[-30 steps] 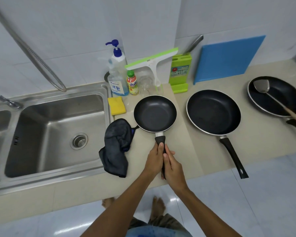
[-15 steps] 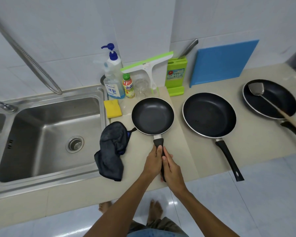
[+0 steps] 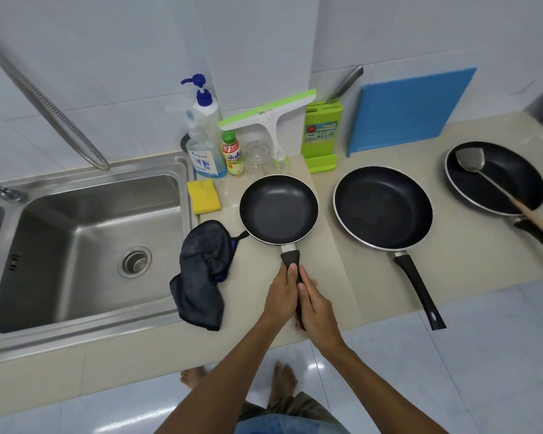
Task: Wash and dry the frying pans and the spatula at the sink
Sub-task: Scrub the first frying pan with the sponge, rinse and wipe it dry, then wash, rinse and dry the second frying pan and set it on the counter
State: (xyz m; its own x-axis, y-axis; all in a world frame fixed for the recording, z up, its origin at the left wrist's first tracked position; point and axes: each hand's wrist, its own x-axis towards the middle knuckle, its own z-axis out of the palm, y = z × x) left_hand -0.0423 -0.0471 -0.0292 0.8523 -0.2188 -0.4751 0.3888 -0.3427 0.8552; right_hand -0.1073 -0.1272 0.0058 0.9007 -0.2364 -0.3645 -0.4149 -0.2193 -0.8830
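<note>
Basically a two-handed hold on the small frying pan (image 3: 278,209). It sits flat on the counter (image 3: 342,277) just right of the sink (image 3: 76,183), not lifted as far as I can tell. Left hand (image 3: 281,297) wraps the black handle (image 3: 290,258) with its thumb lying on top. Right hand (image 3: 315,308) wraps the handle lower down, and the two hands touch.

Handling: the pan is rigid metal with a nonstick coat, probably light for its size but head-heavy, so one hand on the handle should do. The handle is the right place to hold. It looks dry now but will likely go slippery once soaped. The coating can scratch, so the yellow sponge (image 3: 203,195) beside the sink suits it.

The medium frying pan (image 3: 383,206) and large frying pan (image 3: 496,178) sit further right. The spatula (image 3: 483,173) lies in the large one. A dark cloth (image 3: 204,270) hangs over the sink edge, touching the small pan's rim or just beside it. The dish soap bottle (image 3: 206,145) stands at the wall.

Versus the earlier frames: same grip, and the pan is in the same spot. Nothing on the counter has moved. Only the view drifted slightly.
</note>
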